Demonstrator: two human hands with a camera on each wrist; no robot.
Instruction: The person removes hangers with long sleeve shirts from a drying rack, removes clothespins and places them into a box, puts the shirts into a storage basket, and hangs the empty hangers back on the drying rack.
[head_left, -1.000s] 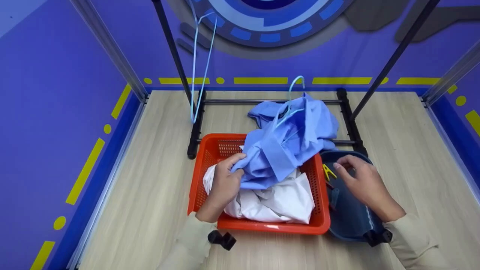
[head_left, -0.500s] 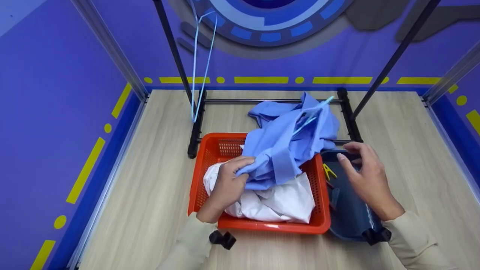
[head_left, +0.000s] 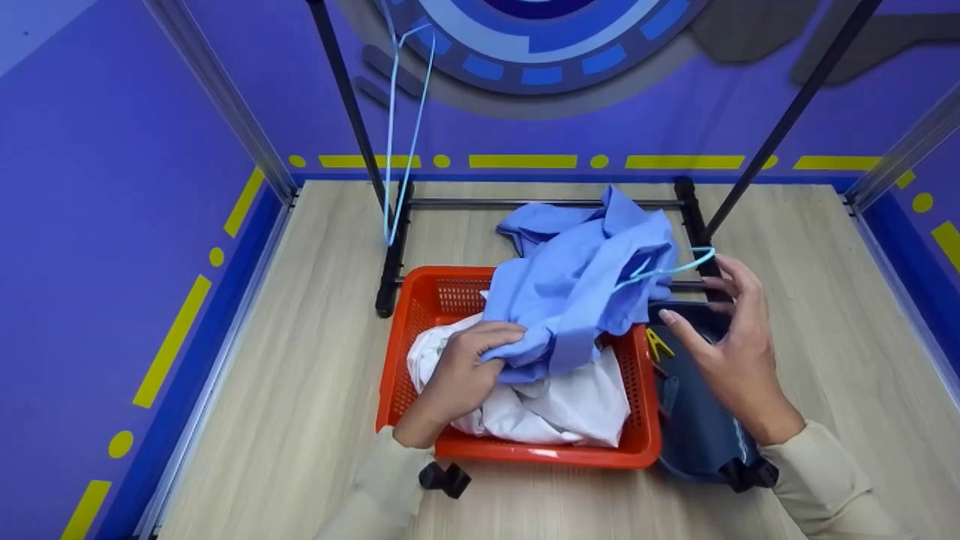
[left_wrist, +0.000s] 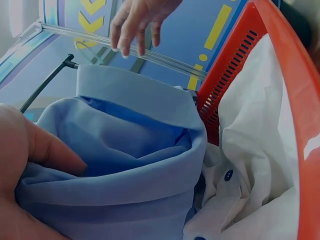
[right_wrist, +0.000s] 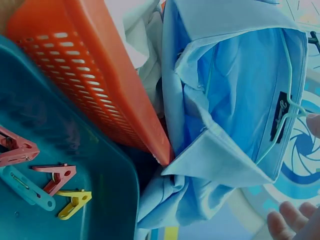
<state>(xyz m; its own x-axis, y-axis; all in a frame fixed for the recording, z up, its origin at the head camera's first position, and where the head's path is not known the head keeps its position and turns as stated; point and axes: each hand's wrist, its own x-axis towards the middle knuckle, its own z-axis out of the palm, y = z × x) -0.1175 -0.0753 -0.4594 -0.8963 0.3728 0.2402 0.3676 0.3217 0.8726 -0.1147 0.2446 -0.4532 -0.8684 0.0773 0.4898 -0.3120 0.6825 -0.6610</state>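
A blue collared shirt (head_left: 562, 277) lies across the basket's back right corner, with my left hand (head_left: 465, 371) gripping a fold of it between thumb and fingers. Inside its collar sits a light blue wire hanger (head_left: 675, 268), the hook pointing right. In the right wrist view, the hanger's arms spread inside the neck opening beside a black label (right_wrist: 280, 117). My right hand (head_left: 742, 360) is spread, fingertips right at the hook. Below the blue shirt, a white garment (head_left: 555, 405) with dark buttons fills much of the red basket (head_left: 547, 454).
A dark blue tub (head_left: 697, 442) stands right of the basket, holding several clothespins, one yellow (head_left: 658, 345). Behind is a black clothes rack (head_left: 390, 262). Another light blue hanger (head_left: 391, 135) hangs at its left. Blue panels (head_left: 150, 187) enclose the sides and back.
The hanger's hook has swung from pointing up to pointing right. My right hand has risen toward it with fingers spreading. My left hand has shifted slightly right with the shirt fold.
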